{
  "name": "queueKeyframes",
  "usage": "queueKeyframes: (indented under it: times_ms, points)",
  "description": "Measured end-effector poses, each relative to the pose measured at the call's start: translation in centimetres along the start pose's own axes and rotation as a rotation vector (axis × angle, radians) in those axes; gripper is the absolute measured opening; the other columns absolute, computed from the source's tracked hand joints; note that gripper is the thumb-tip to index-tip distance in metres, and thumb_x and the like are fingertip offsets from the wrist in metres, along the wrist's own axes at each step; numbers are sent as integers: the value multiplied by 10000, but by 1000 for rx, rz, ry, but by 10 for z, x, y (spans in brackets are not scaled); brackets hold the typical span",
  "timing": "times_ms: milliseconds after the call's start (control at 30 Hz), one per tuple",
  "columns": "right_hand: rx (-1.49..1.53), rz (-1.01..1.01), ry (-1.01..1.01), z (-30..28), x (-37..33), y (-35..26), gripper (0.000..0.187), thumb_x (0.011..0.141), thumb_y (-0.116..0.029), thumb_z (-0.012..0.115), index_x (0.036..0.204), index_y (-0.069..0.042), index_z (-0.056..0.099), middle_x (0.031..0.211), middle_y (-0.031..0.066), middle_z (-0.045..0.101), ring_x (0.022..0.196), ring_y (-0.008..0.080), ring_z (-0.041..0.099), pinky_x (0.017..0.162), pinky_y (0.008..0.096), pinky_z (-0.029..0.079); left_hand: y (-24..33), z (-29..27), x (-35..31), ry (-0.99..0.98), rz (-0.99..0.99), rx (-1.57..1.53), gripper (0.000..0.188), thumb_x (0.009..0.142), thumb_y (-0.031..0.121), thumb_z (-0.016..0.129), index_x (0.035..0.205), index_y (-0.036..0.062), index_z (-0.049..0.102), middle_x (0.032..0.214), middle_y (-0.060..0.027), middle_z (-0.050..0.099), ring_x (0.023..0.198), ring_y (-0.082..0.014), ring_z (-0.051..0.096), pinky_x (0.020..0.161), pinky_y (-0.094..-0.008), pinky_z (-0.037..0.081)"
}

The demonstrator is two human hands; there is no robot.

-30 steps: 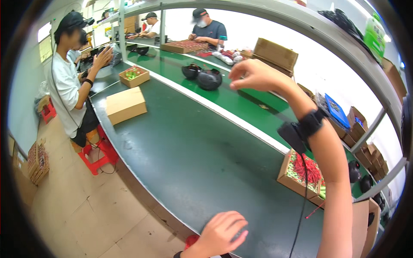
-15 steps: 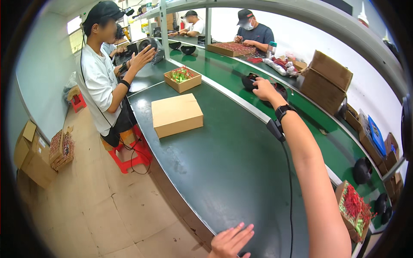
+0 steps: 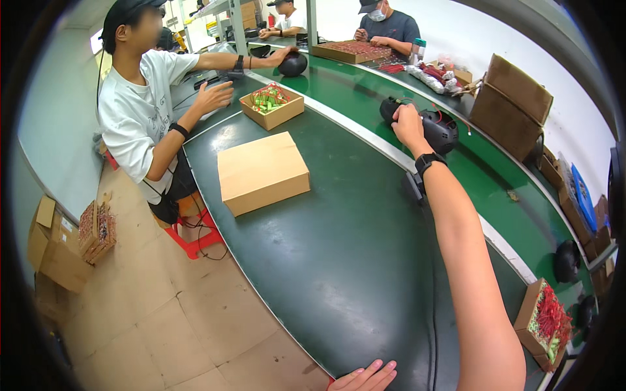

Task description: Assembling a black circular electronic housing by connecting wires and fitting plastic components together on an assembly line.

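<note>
My right arm stretches over the bench to the green belt. My right hand (image 3: 409, 125) is closed on a black rounded plastic housing (image 3: 391, 109), its fingertips partly hidden behind the knuckles. Close against that hand on its right lies another black housing (image 3: 441, 132) with vent slots and a thin red wire. At the lower edge, my left hand (image 3: 366, 376) rests with fingers stretched out on the bench's near edge, holding nothing.
A closed cardboard box (image 3: 264, 173) sits on the dark green bench (image 3: 332, 254). Beyond it stands an open box of green and red parts (image 3: 272, 107). Another parts box (image 3: 544, 324) is at right. A co-worker (image 3: 140, 98) at left touches a black rounded housing (image 3: 293, 64).
My right hand has closed on the black housing, and the second housing shows more fully beside it. The co-worker at left has reached one arm out to a black housing on the belt.
</note>
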State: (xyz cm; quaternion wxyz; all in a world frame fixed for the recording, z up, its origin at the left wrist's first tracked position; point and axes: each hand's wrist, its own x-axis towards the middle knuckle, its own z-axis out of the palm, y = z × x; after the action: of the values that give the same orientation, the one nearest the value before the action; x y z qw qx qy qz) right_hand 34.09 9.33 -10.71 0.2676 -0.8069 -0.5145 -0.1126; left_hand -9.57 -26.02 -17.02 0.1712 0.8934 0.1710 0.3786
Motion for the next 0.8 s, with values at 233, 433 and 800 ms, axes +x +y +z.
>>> queueKeyframes:
  times_ms: [233,433,800]
  points:
    - [332,-139,130,-103,-51,-18,452,588,-70,826,874,-50,476,781,143,599,779,324,610,709,409,477,-1,4,4,29,18,-35,464,805,346,445,1066,55,695,1133,-99,678,1049,-272,650,837,-380,496]
    - [562,-191,-68,-251,-215,-60,441,632,10,785,839,-63,402,649,26,517,586,96,602,550,264,448,3,10,-9,34,-47,-85,387,716,296,567,1025,112,710,1155,-34,676,1138,-268,594,890,-384,434]
    - [673,-110,-9,-383,-530,-54,387,671,45,802,828,-21,454,806,103,619,741,159,682,570,249,577,107,19,31,-54,-83,-1409,1439,561,351,917,1502,65,-134,1568,-223,-9,1416,-366,225,1123,-467,258]
